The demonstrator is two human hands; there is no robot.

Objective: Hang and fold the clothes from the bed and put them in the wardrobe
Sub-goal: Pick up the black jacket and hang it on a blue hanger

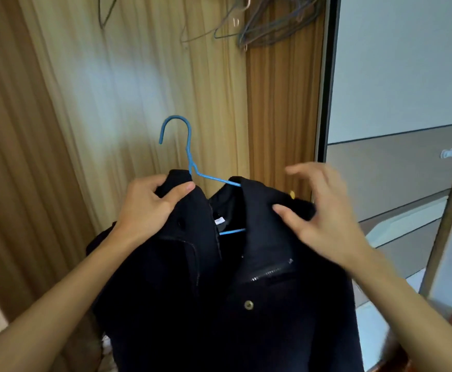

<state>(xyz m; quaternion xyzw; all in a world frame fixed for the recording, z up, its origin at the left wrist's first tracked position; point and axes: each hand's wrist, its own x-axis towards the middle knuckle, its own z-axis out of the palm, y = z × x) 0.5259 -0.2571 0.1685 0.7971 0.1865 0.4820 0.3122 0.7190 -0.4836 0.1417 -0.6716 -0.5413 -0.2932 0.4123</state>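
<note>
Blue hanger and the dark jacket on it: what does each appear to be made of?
Blue hanger: thin bent wire, likely metal with a blue coating; the twisted neck below the hook suggests wire, not moulded plastic.
Dark jacket: matte, thick-looking woven or wool-like cloth, exact fibre unclear; a metallic zip and a brass-coloured snap sit on the front. The left hand grips its shoulder.

Matt dark woolly cloth jacket [246, 304] with metal zip, blue coated wire hanger [190, 151], ribbed tan curtain [58, 103].
</note>
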